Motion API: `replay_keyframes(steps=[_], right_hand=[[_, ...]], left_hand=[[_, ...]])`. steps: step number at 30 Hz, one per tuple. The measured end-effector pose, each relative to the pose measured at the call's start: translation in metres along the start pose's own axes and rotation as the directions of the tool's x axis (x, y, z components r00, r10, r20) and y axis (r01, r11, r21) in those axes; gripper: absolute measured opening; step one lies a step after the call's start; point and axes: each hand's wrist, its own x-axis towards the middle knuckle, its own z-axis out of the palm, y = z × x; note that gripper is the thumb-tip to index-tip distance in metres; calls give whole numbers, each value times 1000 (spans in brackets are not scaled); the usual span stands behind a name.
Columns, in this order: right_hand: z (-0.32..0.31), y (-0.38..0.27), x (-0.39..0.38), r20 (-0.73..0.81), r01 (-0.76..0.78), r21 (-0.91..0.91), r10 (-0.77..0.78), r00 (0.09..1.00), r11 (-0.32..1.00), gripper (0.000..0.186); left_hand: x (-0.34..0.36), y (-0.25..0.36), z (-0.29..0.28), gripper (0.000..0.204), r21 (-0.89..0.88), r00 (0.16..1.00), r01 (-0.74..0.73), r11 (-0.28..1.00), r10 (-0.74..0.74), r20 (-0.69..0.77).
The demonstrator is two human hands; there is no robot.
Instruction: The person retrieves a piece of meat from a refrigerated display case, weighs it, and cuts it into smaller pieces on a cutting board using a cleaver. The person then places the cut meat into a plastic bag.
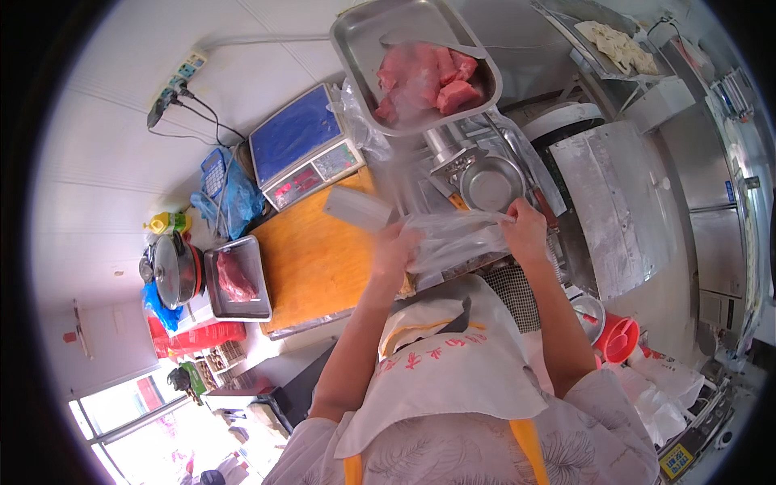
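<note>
Between my two hands a clear plastic bag (454,239) is stretched out in front of my apron. My left hand (396,249) grips its left end by the edge of the wooden board (303,255). The other end is pinched in my right hand (527,230), just right of a round metal bowl (491,184). A flat grey cleaver-like blade (356,208) lies on the board beside my left fingers; its far end is hidden. Beyond the bag stands a meat grinder (446,149), topped by a metal tray (347,48) with chunks of red meat (420,77).
A blue-topped scale (299,133) sits at the board's far end. Left of the board, a small metal tray (263,307) holds one piece of meat (235,276), near a lidded pot (176,271). To the right stand a metal-covered counter (610,210) and a red plastic container (621,338).
</note>
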Motion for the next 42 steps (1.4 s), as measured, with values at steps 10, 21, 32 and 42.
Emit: replay_keyframes(steps=[10, 21, 32, 42], right_hand=[[-14, -16, 15, 426, -453, 849, 155, 891, 272, 33], [19, -8, 52, -14, -356, 157, 363, 932, 921, 39], [-16, -76, 121, 427, -458, 726, 185, 885, 514, 17], [-78, -123, 109, 352, -266, 840, -102, 930, 473, 18]], left_hand=[[27, 13, -16, 29, -185, 808, 412, 892, -264, 527], [86, -9, 7, 24, 644, 992, -51, 764, 112, -54], [167, 0, -39, 17, 251, 945, -324, 912, 321, 54], [74, 113, 25, 20, -90, 964, -103, 991, 121, 235]])
